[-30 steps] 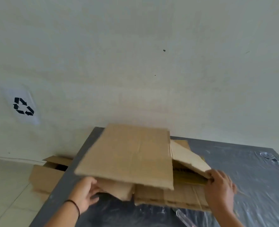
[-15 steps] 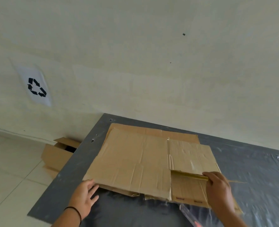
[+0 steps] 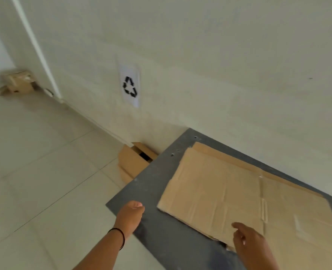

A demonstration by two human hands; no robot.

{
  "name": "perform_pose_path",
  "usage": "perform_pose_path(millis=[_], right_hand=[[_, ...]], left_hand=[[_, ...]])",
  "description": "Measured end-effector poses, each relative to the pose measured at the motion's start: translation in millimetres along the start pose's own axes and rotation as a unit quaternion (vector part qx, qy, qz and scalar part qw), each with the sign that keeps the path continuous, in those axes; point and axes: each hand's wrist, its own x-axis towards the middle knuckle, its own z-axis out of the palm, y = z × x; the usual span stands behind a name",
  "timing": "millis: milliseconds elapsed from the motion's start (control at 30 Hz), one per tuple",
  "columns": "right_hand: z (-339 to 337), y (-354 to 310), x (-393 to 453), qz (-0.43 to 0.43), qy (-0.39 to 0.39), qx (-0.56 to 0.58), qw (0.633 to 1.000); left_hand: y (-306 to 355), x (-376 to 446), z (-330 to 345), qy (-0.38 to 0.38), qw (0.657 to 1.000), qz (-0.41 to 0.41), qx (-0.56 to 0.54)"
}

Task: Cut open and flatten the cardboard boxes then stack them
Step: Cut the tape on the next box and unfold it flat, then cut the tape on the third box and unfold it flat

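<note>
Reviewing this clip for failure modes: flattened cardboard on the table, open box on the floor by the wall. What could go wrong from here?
1. The flattened cardboard stack lies unevenly, a lower sheet showing along the far edge; more sheets may slide.
2. Neither the left hand nor the right hand grips anything, so the top sheet could shift.
3. The open box sits on the floor, partly hidden behind the table corner; reaching for it may be awkward.

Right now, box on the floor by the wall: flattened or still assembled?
Still assembled. The cardboard box stands on the floor beside the table, top flaps open, with a dark interior showing.
</note>
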Motion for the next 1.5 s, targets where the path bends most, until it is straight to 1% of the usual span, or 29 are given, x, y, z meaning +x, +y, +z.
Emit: perform_pose_path(millis=[100, 167, 200, 233, 300, 400, 500, 600, 700, 767, 900, 1033, 1133, 1367, 1500], right_hand=[[46.8, -42.2, 0.4, -0.05, -0.092, -0.026, 0.994], [75.6, -78.9, 1.7, -0.065, -0.128, -0.051, 0.988], [92.2, -95.8, 5.2, -0.08, -0.134, -0.06, 0.986], [109.0, -111.1, 9.2, -0.102, -0.124, -0.062, 0.985], [141.7, -149.6, 17.7, -0.116, -0.118, -0.067, 0.984], [185.3, -224.0, 34.0, -0.122, -0.118, -0.108, 0.98], [220.0, -290.3, 52.5, -0.137, -0.12, -0.115, 0.976], [246.4, -343.9, 70.5, -0.124, -0.094, -0.09, 0.984], [262.3, -381.8, 93.5, -0.115, -0.076, -0.102, 0.985], [269.9, -395.7, 112.8, -0.102, -0.073, -0.092, 0.988], [279.6, -407.1, 158.7, -0.055, -0.069, -0.035, 0.995], [291.9, -404.9, 216.8, 0.023, -0.067, 0.017, 0.997], [308.7, -402.6, 262.6, 0.071, -0.075, 0.03, 0.994], [353.3, -390.1, 338.7, 0.213, -0.112, 0.06, 0.969], [381.3, -367.4, 367.9, 0.291, -0.108, 0.08, 0.947]], left_hand=[[-16.1, 5.1, -46.9, 0.035, 0.998, 0.036, 0.034], [-24.8, 13.7, -82.8, 0.051, 0.996, 0.058, 0.048], [-28.4, 20.0, -102.1, 0.057, 0.995, 0.066, 0.054], [-31.7, 27.2, -121.7, 0.061, 0.994, 0.07, 0.058], [-36.1, 45.1, -163.5, 0.066, 0.993, 0.079, 0.065], [-37.1, 77.3, -228.8, 0.067, 0.99, 0.097, 0.074], [-30.2, 109.7, -287.7, 0.06, 0.987, 0.116, 0.093], [-13.4, 141.8, -333.4, 0.054, 0.984, 0.13, 0.111], [8.8, 176.1, -362.4, 0.043, 0.98, 0.143, 0.129], [22.7, 199.6, -372.0, 0.032, 0.98, 0.151, 0.128], [54.2, 253.3, -373.9, 0.004, 0.98, 0.159, 0.122], [87.7, 321.8, -363.3, -0.037, 0.98, 0.156, 0.114], [106.1, 381.2, -350.2, -0.054, 0.981, 0.142, 0.119], [119.6, 513.2, -312.4, -0.11, 0.979, 0.081, 0.153], [104.7, 582.0, -277.9, -0.162, 0.964, 0.055, 0.202]])
